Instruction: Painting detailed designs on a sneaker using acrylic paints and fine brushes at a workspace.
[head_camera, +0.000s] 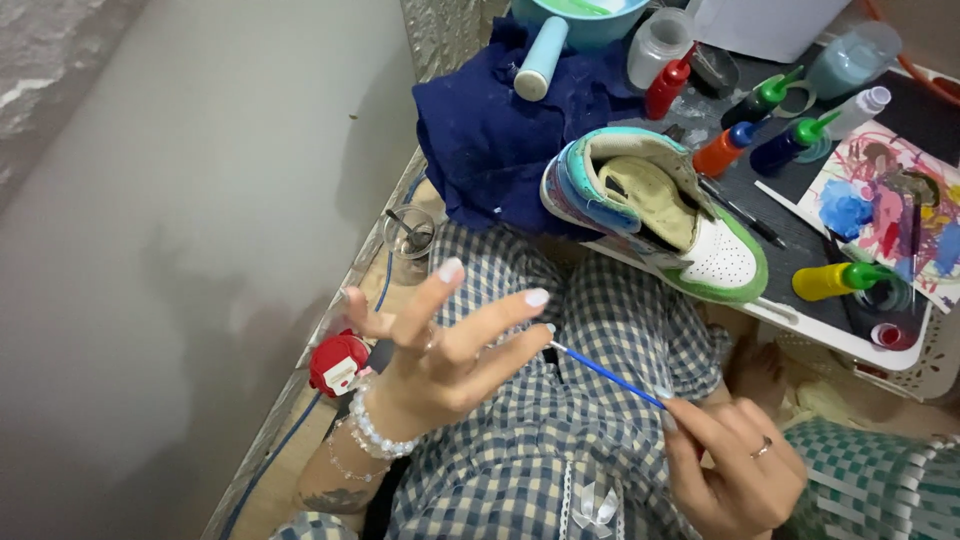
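My left hand (440, 345) is raised over my lap with its fingers spread and holds nothing; it wears a bead bracelet. My right hand (735, 465) pinches the end of a thin blue paintbrush (605, 372), whose tip touches a left fingertip. Just beyond my hands, a sneaker (655, 210) painted in teal, purple and green lies on its side at the near edge of a dark tray (800, 315). My lap is covered by blue checked cloth (560, 430).
Squeeze bottles of paint stand on the tray: red (668, 85), orange (722, 150), two green-capped (765, 98), yellow (830, 280). A paint-smeared paper (885, 200) lies at right. A dark blue cloth (490, 130), a light blue tube (541, 58) and a bowl (585, 20) sit behind. A grey wall (200, 250) stands at left.
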